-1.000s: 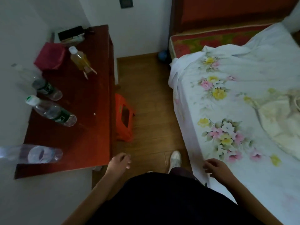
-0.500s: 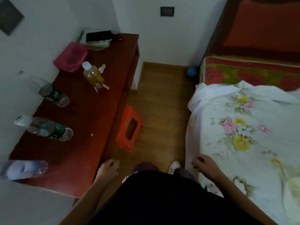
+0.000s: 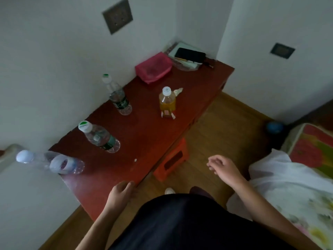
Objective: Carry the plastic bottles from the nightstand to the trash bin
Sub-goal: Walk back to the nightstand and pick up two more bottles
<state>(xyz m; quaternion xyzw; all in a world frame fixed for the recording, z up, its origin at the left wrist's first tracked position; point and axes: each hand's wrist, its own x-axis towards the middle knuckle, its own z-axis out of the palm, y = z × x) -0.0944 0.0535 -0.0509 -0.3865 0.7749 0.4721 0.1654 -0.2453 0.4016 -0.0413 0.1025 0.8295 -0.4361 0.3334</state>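
On the dark red nightstand [image 3: 144,141] stand several plastic bottles along the wall. Nearest is a clear bottle with a white cap and blue-white label [image 3: 54,162]. Behind it come a green-labelled water bottle [image 3: 100,138] and a second one [image 3: 119,98]. A bottle of yellow liquid [image 3: 167,102] stands nearer the front edge. My left hand [image 3: 120,193] hovers at the nightstand's near front corner, fingers loosely curled, holding nothing. My right hand [image 3: 223,167] hangs over the floor with relaxed fingers and is empty. No trash bin is in view.
A pink cloth bag [image 3: 153,67], a black phone [image 3: 190,55] and papers lie at the nightstand's far end. An orange stool [image 3: 171,159] sits on the wooden floor beside it. A bed with a floral sheet [image 3: 297,186] fills the right side. A blue ball [image 3: 274,127] lies by the wall.
The view has swung left toward the nightstand. My left hand has risen to the nightstand's near corner, and my right hand has lifted off the bed's edge over the floor.
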